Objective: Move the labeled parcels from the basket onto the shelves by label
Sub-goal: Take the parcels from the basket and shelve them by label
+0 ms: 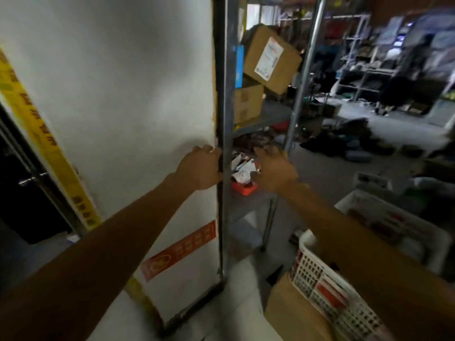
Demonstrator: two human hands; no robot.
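A grey metal shelf unit stands ahead, and my left hand is closed around its front left post. My right hand hovers open in front of the lower shelf, holding nothing. Just beyond it, small white parcels lie in and above a small red tray on that shelf. The white plastic basket sits at the lower right under my right forearm, with red-marked items visible through its mesh. The frame is motion-blurred.
Cardboard boxes are stacked on the upper shelf, one tilted. A white wall with yellow tape borders the shelf's left. A brown carton lies under the basket. Another white crate and cluttered racks fill the right.
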